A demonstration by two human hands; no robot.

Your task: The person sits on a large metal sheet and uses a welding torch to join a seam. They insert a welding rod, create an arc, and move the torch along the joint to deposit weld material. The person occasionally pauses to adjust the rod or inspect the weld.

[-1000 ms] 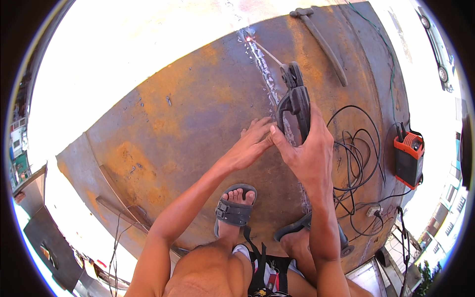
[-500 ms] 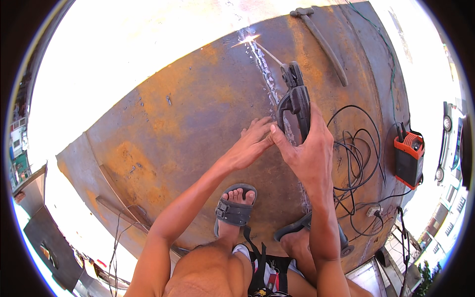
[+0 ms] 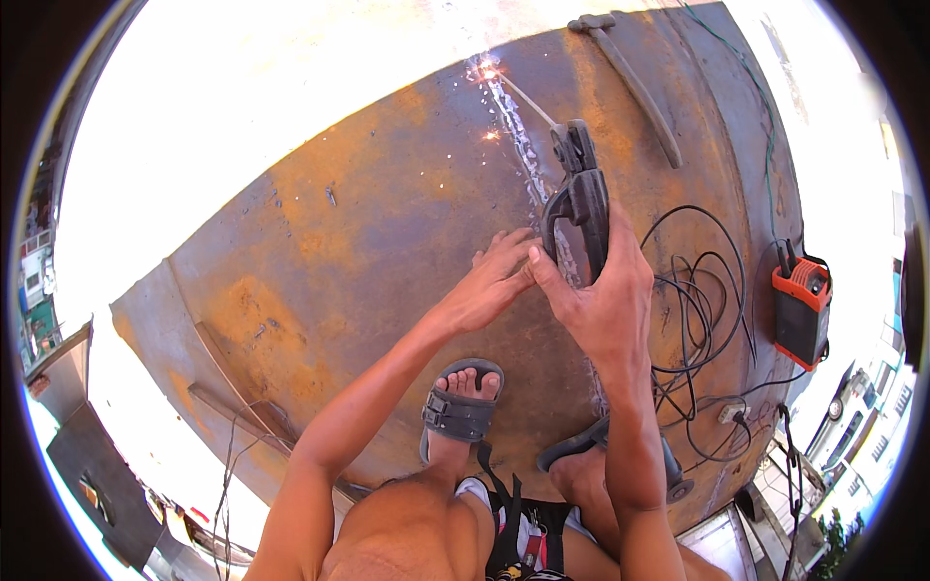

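Note:
My right hand [image 3: 610, 300] is wrapped round a black welding electrode holder [image 3: 586, 198]. From its jaws a thin welding rod [image 3: 528, 100] slants up and left to orange sparks [image 3: 488, 72] at the far end of a rough, whitish weld seam [image 3: 523, 145]. This seam runs down a rusty curved steel plate [image 3: 387, 194]. Beside the right thumb, my left hand [image 3: 496, 281] is held with its fingers stretched out and nothing in them. Its fingertips come close to the holder; whether they touch the right hand I cannot tell.
A hammer [image 3: 635, 92] lies right of the seam. Black cable loops [image 3: 693, 329] spread toward an orange-and-black welding machine [image 3: 802, 310]; a green cable [image 3: 765, 116] trails above it. My sandalled foot [image 3: 463, 402] stands on the plate. Metal strips [image 3: 237, 412] lie at lower left.
The white glare at the rod's tip has shrunk to orange sparks, with more sparks scattered lower along the seam. Both hands stay almost where they were. Vehicles at the far right have shifted in view.

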